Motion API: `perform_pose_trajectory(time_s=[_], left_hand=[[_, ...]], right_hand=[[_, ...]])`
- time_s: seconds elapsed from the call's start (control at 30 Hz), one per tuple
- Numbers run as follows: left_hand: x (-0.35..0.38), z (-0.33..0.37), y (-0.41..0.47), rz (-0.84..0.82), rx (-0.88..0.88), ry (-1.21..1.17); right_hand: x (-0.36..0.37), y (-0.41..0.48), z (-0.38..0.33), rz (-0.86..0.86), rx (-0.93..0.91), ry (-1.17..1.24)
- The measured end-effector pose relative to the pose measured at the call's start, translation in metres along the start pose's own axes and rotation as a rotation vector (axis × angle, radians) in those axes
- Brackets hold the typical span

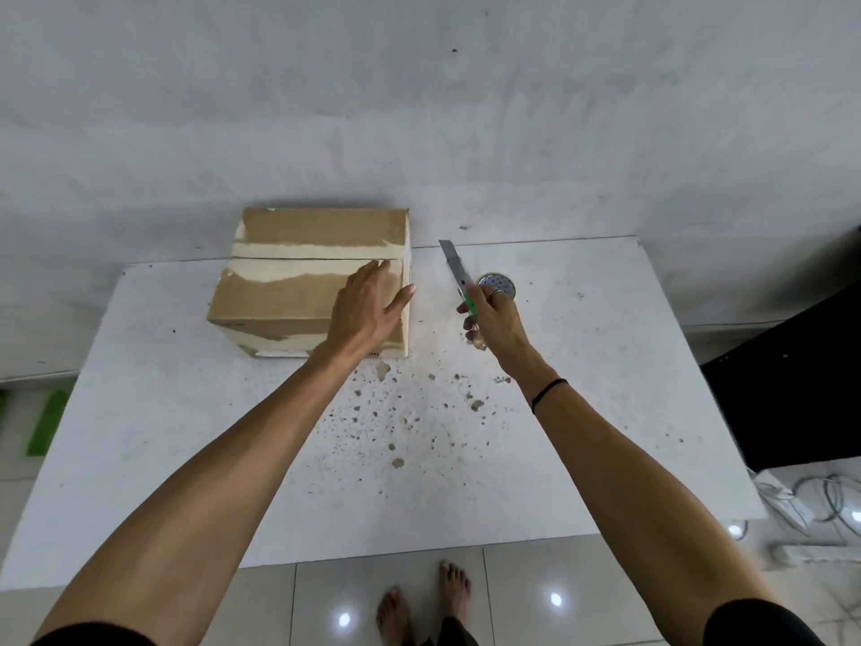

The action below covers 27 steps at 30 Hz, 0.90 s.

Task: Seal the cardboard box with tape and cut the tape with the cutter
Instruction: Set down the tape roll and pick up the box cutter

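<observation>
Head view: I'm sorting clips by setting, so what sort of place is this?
Probably a plain room at home or a small workshop: a stained white table against a bare white wall, a glossy tiled floor, and loose cables on the floor.

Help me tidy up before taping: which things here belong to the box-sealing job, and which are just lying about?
Job:
cardboard box under left hand
cutter in right hand
tape roll, partly hidden

Lying about:
brown crumbs on table
cables on floor
green strips
</observation>
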State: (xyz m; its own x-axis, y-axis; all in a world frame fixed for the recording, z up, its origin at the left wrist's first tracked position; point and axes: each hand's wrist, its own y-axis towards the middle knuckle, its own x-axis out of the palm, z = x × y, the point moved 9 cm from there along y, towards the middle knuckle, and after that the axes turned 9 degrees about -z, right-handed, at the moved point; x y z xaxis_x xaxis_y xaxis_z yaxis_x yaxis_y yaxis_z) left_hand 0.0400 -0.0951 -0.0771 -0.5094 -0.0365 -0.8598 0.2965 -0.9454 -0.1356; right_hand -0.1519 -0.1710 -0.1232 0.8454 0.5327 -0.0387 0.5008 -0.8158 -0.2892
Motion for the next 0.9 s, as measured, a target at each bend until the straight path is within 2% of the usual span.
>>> perform_pose_trajectory(time_s=[0.2, 0.33, 0.5, 0.67, 0.8, 0.9], left_hand=[[-0.013, 0.022, -0.011, 0.002, 0.11, -0.208], [-0.018, 0.022, -0.016, 0.004, 0.076, -0.471], [-0.019, 0.008, -0.01, -0.082, -0.049, -0.612], [-0.029, 0.006, -0.003, -0.013, -0.063, -0.808], [-0.029, 0.003, -0.002, -0.032, -0.07, -0.759], [-0.034, 0.001, -0.006, -0.042, -0.041, -0.476]], right_hand=[[0.025, -0.012, -0.009, -0.015, 0.008, 0.23], [0.043, -0.022, -0.014, -0.068, 0.031, 0.274], [0.065, -0.027, -0.024, -0.205, 0.037, 0.424], [0.082, -0.03, -0.03, -0.305, 0.055, 0.479], [0.086, -0.027, -0.028, -0.311, 0.05, 0.476], [0.073, -0.021, -0.01, -0.196, 0.081, 0.405]])
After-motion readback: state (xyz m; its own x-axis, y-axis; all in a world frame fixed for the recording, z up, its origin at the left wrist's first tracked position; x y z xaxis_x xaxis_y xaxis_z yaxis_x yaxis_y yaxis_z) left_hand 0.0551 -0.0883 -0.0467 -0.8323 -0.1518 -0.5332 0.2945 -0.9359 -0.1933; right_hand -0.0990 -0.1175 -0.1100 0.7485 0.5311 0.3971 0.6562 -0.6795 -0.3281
